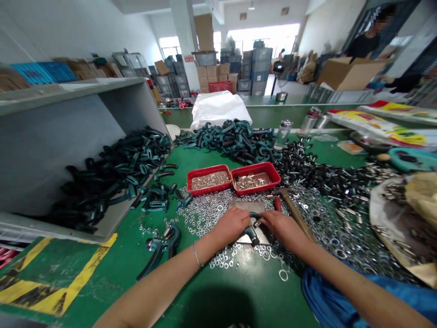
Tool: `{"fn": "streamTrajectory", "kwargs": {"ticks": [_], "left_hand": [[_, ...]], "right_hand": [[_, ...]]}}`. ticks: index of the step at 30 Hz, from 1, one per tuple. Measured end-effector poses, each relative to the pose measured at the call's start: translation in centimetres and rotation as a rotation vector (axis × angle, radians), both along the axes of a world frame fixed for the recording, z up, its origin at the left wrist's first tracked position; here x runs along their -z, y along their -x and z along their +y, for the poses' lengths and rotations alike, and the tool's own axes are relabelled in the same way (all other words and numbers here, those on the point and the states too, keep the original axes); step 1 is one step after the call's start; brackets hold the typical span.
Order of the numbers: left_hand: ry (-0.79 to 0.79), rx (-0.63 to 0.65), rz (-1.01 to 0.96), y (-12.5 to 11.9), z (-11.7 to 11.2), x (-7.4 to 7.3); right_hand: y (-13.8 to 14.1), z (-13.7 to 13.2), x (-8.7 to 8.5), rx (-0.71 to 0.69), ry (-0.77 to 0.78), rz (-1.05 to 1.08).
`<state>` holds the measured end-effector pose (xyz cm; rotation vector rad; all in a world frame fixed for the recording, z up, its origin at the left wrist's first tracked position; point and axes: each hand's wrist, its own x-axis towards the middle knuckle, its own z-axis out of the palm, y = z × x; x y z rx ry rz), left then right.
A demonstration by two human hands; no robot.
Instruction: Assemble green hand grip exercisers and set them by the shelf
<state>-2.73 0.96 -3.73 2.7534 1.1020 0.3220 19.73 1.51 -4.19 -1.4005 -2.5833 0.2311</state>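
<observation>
My left hand [237,223] is closed on a teal hooked tool body [251,234], held over a flat metal plate [246,207]. From the other side my right hand [278,226] pinches at the hook, with a small silver cylinder [257,223] showing at its fingertips. Part of the tool body is hidden by the fingers. To the left lies another teal hooked tool [175,237] with two handles. Just behind the plate stand two red trays, the left tray [209,192] with tiny metal parts and the right tray [256,190] with small pins.
Metal rings [205,218] are spread around the plate. A hammer [296,212] and a red-handled tool [277,204] lie at right. Teal parts [239,139] are heaped behind, others fill the grey shelf [133,91]. Black knobs [303,166], a glass jar [283,135] and blue cloth [327,296] sit rightward.
</observation>
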Motion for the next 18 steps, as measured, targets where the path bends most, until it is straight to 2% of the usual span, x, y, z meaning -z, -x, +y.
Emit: {"fn": "streamTrajectory", "kwargs": {"ticks": [3,6,9,11,15,18], "left_hand": [[-0.074,0.030,-0.022,0.7,-0.8,0.4],[-0.148,0.001,-0.026,0.5,-1.1,0.8],[-0.201,-0.003,0.020,-0.1,-0.7,1.0],[-0.234,0.032,0.048,-0.3,-0.5,1.0],[-0.226,0.057,0.048,-0.1,-0.4,0.9],[-0.186,0.045,0.046,0.3,-0.8,0.6]], "right_hand": [[-2.6,-0.5,0.2,0.210,-0.087,0.030],[-5.5,-0.8,0.5,0.398,-0.190,-0.126],[-7.3,-0.5,0.9,0.431,-0.228,-0.270],[-7.6,0.2,1.1,0.429,-0.197,-0.304],[-7.3,2.2,1.2,0.486,-0.078,-0.225],[-7.6,2.6,0.4,0.505,-0.100,-0.101]]}}
